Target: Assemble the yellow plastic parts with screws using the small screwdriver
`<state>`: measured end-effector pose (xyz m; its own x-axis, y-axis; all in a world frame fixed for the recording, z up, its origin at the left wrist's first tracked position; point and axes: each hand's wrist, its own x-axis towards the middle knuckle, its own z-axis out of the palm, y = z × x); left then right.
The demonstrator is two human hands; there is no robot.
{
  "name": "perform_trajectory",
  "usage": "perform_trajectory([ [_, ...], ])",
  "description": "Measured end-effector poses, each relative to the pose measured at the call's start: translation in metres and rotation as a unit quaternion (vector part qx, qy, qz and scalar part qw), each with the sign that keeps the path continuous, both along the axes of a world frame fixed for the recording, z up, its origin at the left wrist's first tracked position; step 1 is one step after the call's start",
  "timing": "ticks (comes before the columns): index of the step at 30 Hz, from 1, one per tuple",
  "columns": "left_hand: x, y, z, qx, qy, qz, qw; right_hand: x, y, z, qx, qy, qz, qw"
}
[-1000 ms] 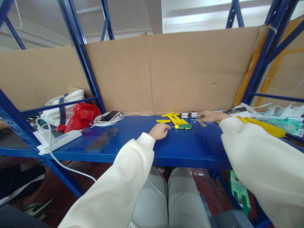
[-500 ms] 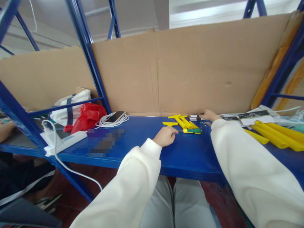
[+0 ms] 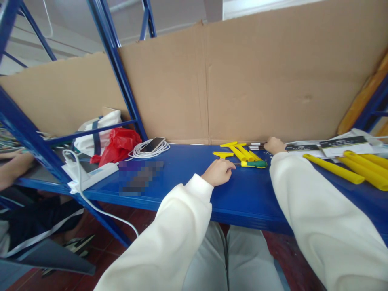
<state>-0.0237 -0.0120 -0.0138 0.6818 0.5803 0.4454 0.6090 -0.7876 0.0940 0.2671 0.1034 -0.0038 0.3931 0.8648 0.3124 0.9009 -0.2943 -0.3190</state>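
Note:
My left hand (image 3: 218,171) rests on the blue shelf (image 3: 194,184) with its fingers curled, its fingertips at the metal tip of a green and yellow screwdriver (image 3: 254,163). Whether it pinches that tip is unclear. Behind the screwdriver lie yellow T-shaped plastic pieces (image 3: 235,149). My right hand (image 3: 274,145) reaches to the back of the shelf, fingers curled at some small dark and white strips (image 3: 254,146) by the cardboard wall. What it grips, if anything, is hidden.
Long yellow tubes (image 3: 348,171) and black-printed paper cards (image 3: 336,144) lie at right. A phone (image 3: 153,144) sits on a coiled white cable; a red bag (image 3: 119,144), white bag and power strip (image 3: 91,176) stand at left. Another person's hand (image 3: 12,169) shows at far left.
The camera has turned right and tipped down a little, so everything sits further right in the picture. My right hand has drawn back from the shelf middle to the strips at the cardboard wall.

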Motion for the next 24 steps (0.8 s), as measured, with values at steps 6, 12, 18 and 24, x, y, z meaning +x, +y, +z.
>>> perform_trajectory([
  [6, 0.0, 0.003, -0.001, -0.016, -0.019, 0.011, 1.0, -0.002, -0.018, 0.015, 0.035, 0.029, -0.006, 0.999],
  [12, 0.0, 0.002, 0.001, -0.036, -0.04, 0.016, 0.998, 0.007, -0.024, 0.026, 0.145, 0.117, -0.001, 0.982],
  [18, 0.0, 0.005, 0.001, -0.051, -0.062, 0.024, 0.996, 0.002, -0.028, 0.027, 0.25, 0.219, 0.016, 0.943],
  [24, -0.001, 0.008, 0.001, -0.072, -0.097, 0.032, 0.992, -0.009, -0.03, 0.023, 0.274, 0.407, -0.015, 0.872],
])
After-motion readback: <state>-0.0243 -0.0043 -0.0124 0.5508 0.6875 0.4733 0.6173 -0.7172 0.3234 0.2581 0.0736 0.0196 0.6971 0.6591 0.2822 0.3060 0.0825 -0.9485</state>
